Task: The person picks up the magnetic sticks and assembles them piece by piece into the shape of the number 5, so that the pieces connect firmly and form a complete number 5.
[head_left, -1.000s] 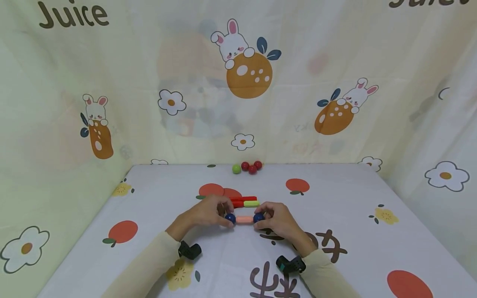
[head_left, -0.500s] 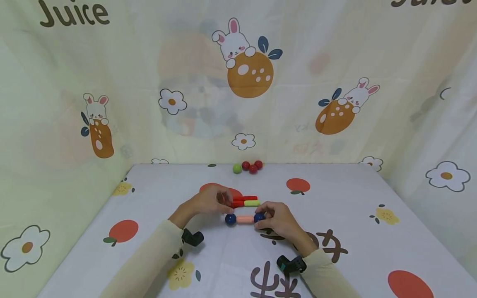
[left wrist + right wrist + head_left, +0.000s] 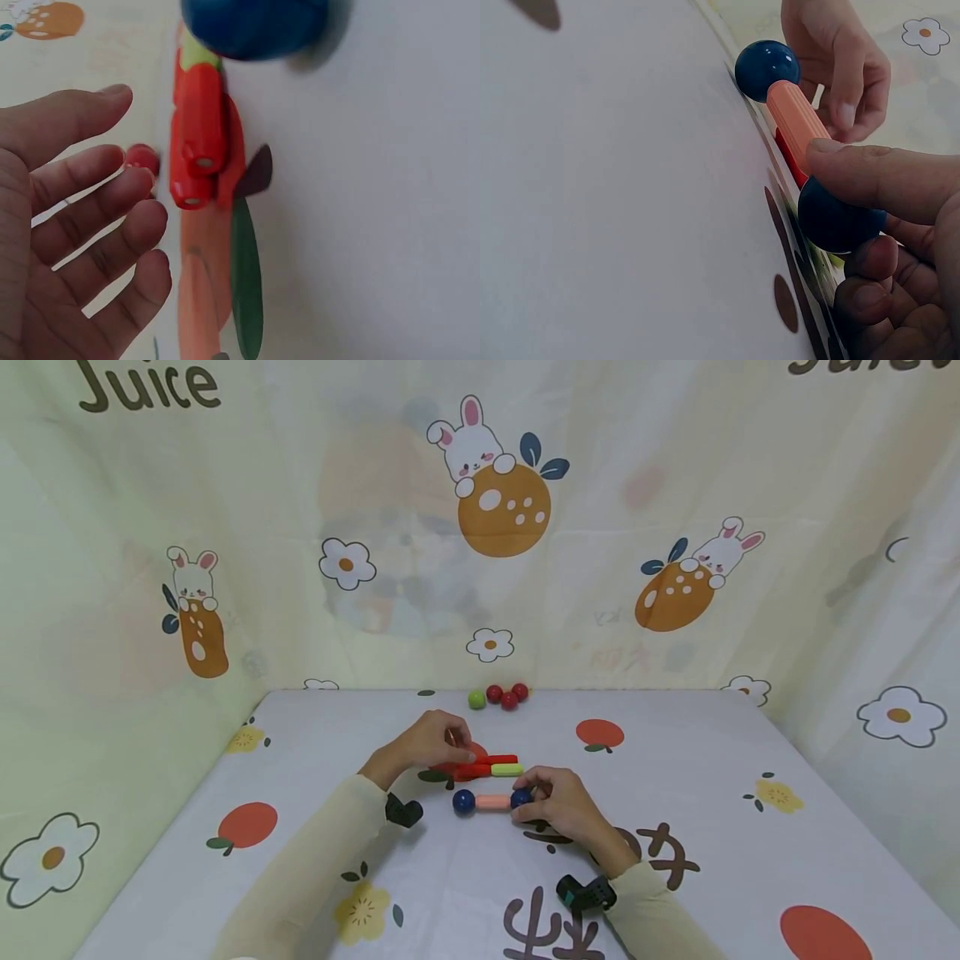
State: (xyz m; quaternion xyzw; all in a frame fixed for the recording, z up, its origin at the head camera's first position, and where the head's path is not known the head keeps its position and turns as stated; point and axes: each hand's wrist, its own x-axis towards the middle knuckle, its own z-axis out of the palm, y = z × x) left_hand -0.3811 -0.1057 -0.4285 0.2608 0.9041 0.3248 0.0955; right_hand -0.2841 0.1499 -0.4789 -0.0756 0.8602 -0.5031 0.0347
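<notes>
My right hand pinches a dark blue ball at the right end of a ribbed pink rod. A second blue ball sits on the rod's left end. Just behind it, my left hand hovers over the left ends of the red rods, holding nothing. In the left wrist view its fingers are spread and loosely bent, apart from the rods. A yellow-green rod continues the nearer red one to the right.
At the table's back edge lie a green ball and several red balls. A printed cloth covers the table, and a patterned curtain hangs behind and at the sides.
My left hand has let go of the left blue ball and moved back and up toward the red rods. The right hand stays on its ball.
</notes>
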